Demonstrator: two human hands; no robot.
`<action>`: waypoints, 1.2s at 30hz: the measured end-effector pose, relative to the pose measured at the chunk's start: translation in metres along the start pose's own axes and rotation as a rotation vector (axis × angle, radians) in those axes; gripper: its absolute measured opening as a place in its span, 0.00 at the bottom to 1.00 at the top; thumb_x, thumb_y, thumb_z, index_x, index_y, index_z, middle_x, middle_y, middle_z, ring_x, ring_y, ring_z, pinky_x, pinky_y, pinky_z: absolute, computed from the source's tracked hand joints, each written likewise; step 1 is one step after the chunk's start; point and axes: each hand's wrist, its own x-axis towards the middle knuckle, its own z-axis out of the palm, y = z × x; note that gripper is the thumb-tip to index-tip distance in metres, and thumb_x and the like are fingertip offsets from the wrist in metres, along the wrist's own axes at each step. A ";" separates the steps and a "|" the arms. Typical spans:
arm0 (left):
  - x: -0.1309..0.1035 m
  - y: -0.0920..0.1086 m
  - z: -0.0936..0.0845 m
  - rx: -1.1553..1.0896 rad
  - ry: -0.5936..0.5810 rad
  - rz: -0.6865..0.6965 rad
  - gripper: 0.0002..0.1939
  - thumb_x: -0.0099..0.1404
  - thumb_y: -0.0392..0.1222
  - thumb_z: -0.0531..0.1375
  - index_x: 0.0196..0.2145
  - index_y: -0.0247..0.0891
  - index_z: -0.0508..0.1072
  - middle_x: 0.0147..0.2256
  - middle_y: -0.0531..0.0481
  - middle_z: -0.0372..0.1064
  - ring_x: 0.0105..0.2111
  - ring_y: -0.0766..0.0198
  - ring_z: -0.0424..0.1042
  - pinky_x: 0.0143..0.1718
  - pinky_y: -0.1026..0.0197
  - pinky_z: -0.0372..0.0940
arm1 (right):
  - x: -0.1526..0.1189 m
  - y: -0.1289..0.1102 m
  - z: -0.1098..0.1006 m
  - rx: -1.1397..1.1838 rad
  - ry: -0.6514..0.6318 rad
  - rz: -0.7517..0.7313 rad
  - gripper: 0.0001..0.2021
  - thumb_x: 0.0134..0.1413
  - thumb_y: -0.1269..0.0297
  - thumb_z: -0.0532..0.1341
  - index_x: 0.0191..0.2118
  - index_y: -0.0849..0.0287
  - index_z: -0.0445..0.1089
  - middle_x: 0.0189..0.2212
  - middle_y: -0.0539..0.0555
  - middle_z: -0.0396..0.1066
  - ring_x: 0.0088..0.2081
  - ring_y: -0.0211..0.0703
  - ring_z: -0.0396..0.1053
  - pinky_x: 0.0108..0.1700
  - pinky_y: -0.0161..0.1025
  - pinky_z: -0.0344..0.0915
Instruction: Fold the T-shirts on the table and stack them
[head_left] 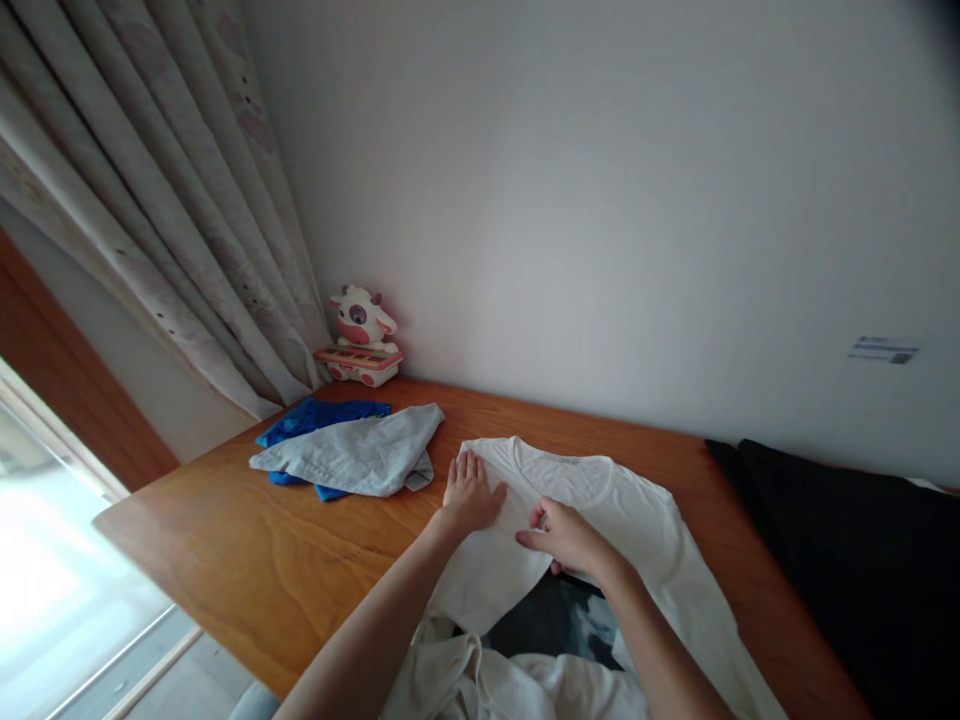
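Note:
A white long-sleeved shirt (641, 520) lies spread on the wooden table, its round neckline toward the wall. My left hand (472, 493) rests flat on the shirt's left shoulder area, fingers stretched out. Just to the right, my right hand (566, 538) has its thumb and fingers closed on the white fabric near the folded-over sleeve. Below that hand, a dark printed patch (551, 620) shows between the white cloth folds; whether it belongs to this shirt I cannot tell. More bunched white cloth (517, 685) sits at the bottom, close to my body.
On the wooden table (300, 570), a grey garment (360, 455) lies over a blue one (322, 418) at the left. A cow-shaped toy piano (362, 340) stands in the back corner by the curtain (202, 200). Black cloth (847, 550) covers the right side.

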 end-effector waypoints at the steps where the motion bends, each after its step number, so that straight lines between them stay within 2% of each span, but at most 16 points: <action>1: 0.004 -0.002 0.003 0.006 0.025 0.004 0.40 0.73 0.56 0.46 0.67 0.15 0.54 0.69 0.23 0.43 0.71 0.40 0.41 0.70 0.41 0.41 | -0.003 -0.003 -0.003 -0.075 0.036 0.002 0.12 0.55 0.59 0.66 0.39 0.56 0.63 0.22 0.44 0.69 0.20 0.39 0.68 0.26 0.35 0.59; 4: 0.011 -0.010 0.014 0.012 0.162 0.040 0.36 0.74 0.55 0.44 0.66 0.21 0.59 0.69 0.27 0.50 0.71 0.42 0.45 0.69 0.40 0.43 | -0.013 -0.017 -0.009 -0.377 0.242 -0.075 0.13 0.52 0.59 0.69 0.38 0.58 0.67 0.33 0.55 0.75 0.37 0.50 0.75 0.37 0.39 0.64; 6: 0.014 -0.013 0.021 -0.005 0.242 0.060 0.31 0.75 0.49 0.43 0.65 0.25 0.61 0.67 0.30 0.55 0.70 0.45 0.49 0.69 0.41 0.46 | -0.017 -0.030 -0.006 -0.518 0.390 -0.171 0.08 0.57 0.63 0.65 0.40 0.59 0.70 0.42 0.60 0.75 0.47 0.54 0.73 0.44 0.42 0.66; 8: 0.017 -0.016 0.026 -0.027 0.263 0.058 0.28 0.75 0.44 0.43 0.64 0.26 0.63 0.66 0.32 0.58 0.69 0.47 0.52 0.68 0.42 0.49 | -0.019 -0.042 0.006 -0.547 0.476 -0.242 0.08 0.63 0.66 0.58 0.46 0.60 0.71 0.47 0.63 0.74 0.49 0.54 0.72 0.49 0.44 0.66; 11: 0.019 -0.020 0.028 -0.044 0.277 0.053 0.25 0.74 0.38 0.45 0.63 0.30 0.64 0.67 0.34 0.57 0.69 0.48 0.53 0.67 0.43 0.52 | -0.015 -0.047 0.040 -0.509 0.504 -0.317 0.19 0.67 0.68 0.50 0.59 0.67 0.65 0.56 0.68 0.70 0.57 0.53 0.68 0.57 0.45 0.65; 13: 0.020 -0.021 0.027 -0.054 0.292 0.060 0.24 0.73 0.36 0.46 0.62 0.32 0.65 0.68 0.35 0.55 0.69 0.49 0.53 0.67 0.44 0.53 | -0.012 -0.041 0.061 -0.520 0.460 -0.344 0.24 0.69 0.65 0.49 0.66 0.71 0.59 0.64 0.70 0.62 0.65 0.55 0.60 0.65 0.50 0.57; 15: 0.019 -0.022 0.026 -0.064 0.297 0.071 0.23 0.73 0.36 0.46 0.62 0.30 0.66 0.68 0.34 0.55 0.69 0.48 0.53 0.67 0.44 0.54 | -0.011 -0.033 0.073 -0.545 0.386 -0.332 0.29 0.70 0.58 0.48 0.68 0.72 0.56 0.69 0.69 0.53 0.70 0.57 0.50 0.70 0.57 0.47; 18: 0.018 -0.021 0.027 -0.078 0.283 0.098 0.23 0.72 0.37 0.49 0.61 0.27 0.66 0.66 0.32 0.59 0.68 0.44 0.54 0.67 0.42 0.53 | -0.015 -0.023 0.071 -0.560 0.280 -0.292 0.35 0.69 0.48 0.47 0.71 0.72 0.51 0.71 0.67 0.44 0.72 0.58 0.42 0.71 0.61 0.38; 21: 0.018 -0.020 0.026 -0.101 0.272 0.118 0.23 0.72 0.37 0.50 0.61 0.26 0.65 0.66 0.30 0.59 0.68 0.41 0.53 0.66 0.38 0.52 | -0.022 -0.018 0.058 -0.569 0.226 -0.275 0.40 0.68 0.42 0.46 0.72 0.71 0.48 0.72 0.66 0.40 0.73 0.58 0.39 0.71 0.61 0.37; 24: 0.016 -0.019 0.017 -0.126 0.274 0.149 0.20 0.72 0.33 0.48 0.57 0.27 0.69 0.65 0.29 0.58 0.67 0.42 0.55 0.66 0.37 0.53 | -0.026 -0.014 0.050 -0.578 0.225 -0.300 0.40 0.67 0.40 0.47 0.72 0.67 0.48 0.72 0.64 0.40 0.73 0.57 0.39 0.71 0.61 0.36; 28: -0.002 -0.018 -0.003 -0.147 0.216 0.332 0.20 0.67 0.27 0.50 0.52 0.35 0.72 0.57 0.39 0.69 0.57 0.55 0.68 0.61 0.52 0.63 | -0.027 -0.011 0.050 -0.584 0.270 -0.327 0.33 0.71 0.49 0.45 0.71 0.66 0.52 0.72 0.63 0.45 0.72 0.55 0.43 0.71 0.61 0.39; 31: -0.029 -0.020 -0.014 -0.140 0.141 0.437 0.18 0.67 0.29 0.52 0.50 0.39 0.74 0.48 0.44 0.75 0.49 0.57 0.74 0.52 0.56 0.69 | -0.026 -0.008 0.052 -0.575 0.324 -0.338 0.27 0.72 0.59 0.42 0.69 0.64 0.58 0.70 0.62 0.52 0.71 0.52 0.48 0.70 0.61 0.43; 34: -0.056 -0.029 -0.020 -0.136 0.048 0.529 0.16 0.72 0.40 0.54 0.54 0.37 0.73 0.55 0.39 0.72 0.56 0.51 0.71 0.58 0.50 0.66 | -0.022 -0.004 0.053 -0.561 0.376 -0.353 0.24 0.72 0.63 0.44 0.67 0.61 0.61 0.69 0.60 0.56 0.70 0.50 0.52 0.70 0.59 0.47; 36: -0.069 -0.036 -0.024 -0.147 -0.029 0.588 0.25 0.73 0.51 0.54 0.61 0.35 0.67 0.63 0.35 0.63 0.64 0.48 0.62 0.65 0.45 0.58 | -0.019 0.001 0.054 -0.549 0.402 -0.361 0.24 0.71 0.66 0.46 0.67 0.59 0.61 0.69 0.60 0.57 0.70 0.49 0.53 0.69 0.57 0.48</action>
